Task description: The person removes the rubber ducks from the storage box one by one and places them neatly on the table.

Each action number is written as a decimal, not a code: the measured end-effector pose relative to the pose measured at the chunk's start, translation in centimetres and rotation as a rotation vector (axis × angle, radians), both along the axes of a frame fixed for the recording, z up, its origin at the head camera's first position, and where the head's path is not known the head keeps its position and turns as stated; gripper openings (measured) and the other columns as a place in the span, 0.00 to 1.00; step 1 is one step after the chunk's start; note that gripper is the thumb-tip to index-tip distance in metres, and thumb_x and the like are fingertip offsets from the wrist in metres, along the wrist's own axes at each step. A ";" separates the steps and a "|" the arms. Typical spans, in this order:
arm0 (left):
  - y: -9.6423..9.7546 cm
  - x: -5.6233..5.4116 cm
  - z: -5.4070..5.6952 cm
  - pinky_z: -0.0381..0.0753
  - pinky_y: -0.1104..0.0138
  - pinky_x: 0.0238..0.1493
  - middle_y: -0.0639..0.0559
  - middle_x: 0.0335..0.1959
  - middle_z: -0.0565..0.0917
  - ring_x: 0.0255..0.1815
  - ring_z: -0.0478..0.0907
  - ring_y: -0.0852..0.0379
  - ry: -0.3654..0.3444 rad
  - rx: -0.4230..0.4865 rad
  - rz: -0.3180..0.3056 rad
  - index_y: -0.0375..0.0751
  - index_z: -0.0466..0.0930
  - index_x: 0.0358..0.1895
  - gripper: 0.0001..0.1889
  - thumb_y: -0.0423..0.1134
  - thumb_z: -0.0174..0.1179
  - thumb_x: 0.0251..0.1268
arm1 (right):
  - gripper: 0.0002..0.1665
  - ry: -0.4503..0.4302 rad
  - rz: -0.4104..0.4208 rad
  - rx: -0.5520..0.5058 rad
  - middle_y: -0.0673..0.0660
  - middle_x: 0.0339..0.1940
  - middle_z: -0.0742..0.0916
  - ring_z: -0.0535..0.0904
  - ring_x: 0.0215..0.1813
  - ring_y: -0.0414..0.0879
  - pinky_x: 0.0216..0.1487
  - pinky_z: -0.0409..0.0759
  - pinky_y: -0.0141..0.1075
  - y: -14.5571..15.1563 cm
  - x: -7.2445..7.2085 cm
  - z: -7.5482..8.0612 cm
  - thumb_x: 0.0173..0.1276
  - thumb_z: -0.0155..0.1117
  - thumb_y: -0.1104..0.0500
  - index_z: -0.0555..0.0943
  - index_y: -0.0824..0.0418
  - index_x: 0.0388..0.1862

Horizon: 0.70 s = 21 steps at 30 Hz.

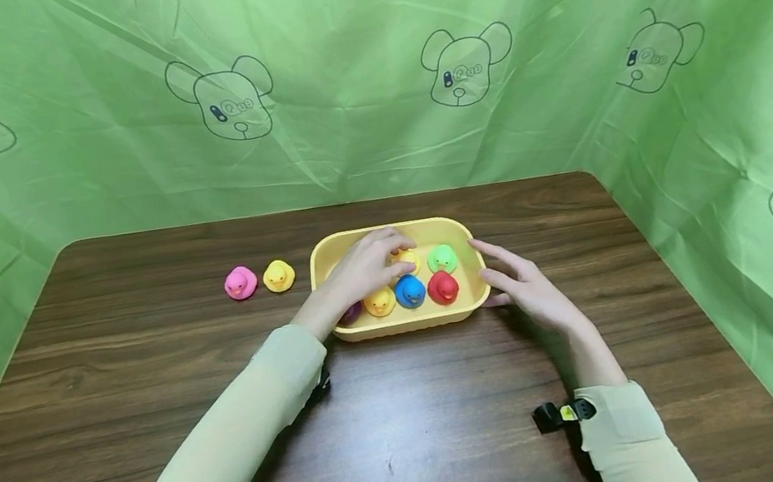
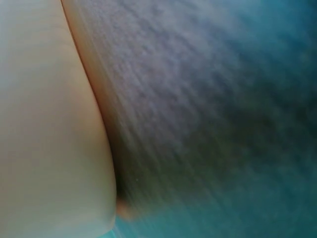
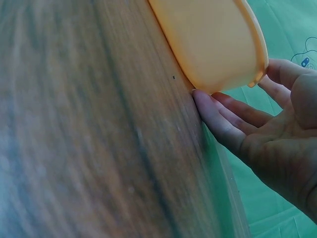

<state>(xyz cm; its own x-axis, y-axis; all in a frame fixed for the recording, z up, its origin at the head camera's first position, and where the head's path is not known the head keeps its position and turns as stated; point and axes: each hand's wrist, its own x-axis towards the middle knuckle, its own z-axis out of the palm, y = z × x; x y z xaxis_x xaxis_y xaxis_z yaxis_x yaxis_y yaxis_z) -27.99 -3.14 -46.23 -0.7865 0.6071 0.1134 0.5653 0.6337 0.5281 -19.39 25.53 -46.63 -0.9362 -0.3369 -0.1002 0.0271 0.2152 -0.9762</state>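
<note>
A yellow plastic basin [image 1: 473,307] holds several rubber ducks. My left hand [image 1: 368,265] reaches over its left side, thumb and fingers around a yellow rubber duck [image 1: 404,258] at the back. Beside that one sits a green duck [image 1: 442,259]. Along the front are a purple duck [image 1: 351,314], partly hidden by the wrist, another yellow duck [image 1: 380,302], a blue duck [image 1: 410,291] and a red duck [image 1: 443,288]. At the basin's right end, my right hand [image 1: 526,286] touches the outer wall with extended fingers; the right wrist view shows fingertips along the basin's end [image 3: 218,44].
A pink duck [image 1: 240,283] and a yellow duck [image 1: 279,276] stand on the brown wooden table [image 1: 415,422], left of the basin. Green curtain [image 1: 356,145] with printed bear heads hangs behind and at both sides. The left wrist view is mostly a blurred sleeve [image 2: 49,124] and tabletop.
</note>
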 end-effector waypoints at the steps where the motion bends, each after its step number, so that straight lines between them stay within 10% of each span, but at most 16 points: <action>1: 0.0 0.0 0.0 0.74 0.54 0.74 0.47 0.63 0.82 0.66 0.78 0.49 0.001 -0.005 -0.002 0.46 0.83 0.62 0.20 0.47 0.66 0.71 | 0.34 0.001 -0.001 0.003 0.70 0.76 0.72 0.83 0.61 0.55 0.53 0.89 0.47 0.0 0.0 0.0 0.83 0.53 0.54 0.58 0.51 0.84; 21: 0.0 -0.1 -0.1 0.75 0.56 0.72 0.46 0.59 0.84 0.64 0.79 0.48 0.038 -0.011 -0.017 0.44 0.84 0.62 0.20 0.44 0.67 0.71 | 0.34 -0.001 0.001 0.009 0.70 0.76 0.72 0.82 0.61 0.55 0.55 0.88 0.49 0.0 0.0 0.0 0.83 0.53 0.54 0.58 0.50 0.84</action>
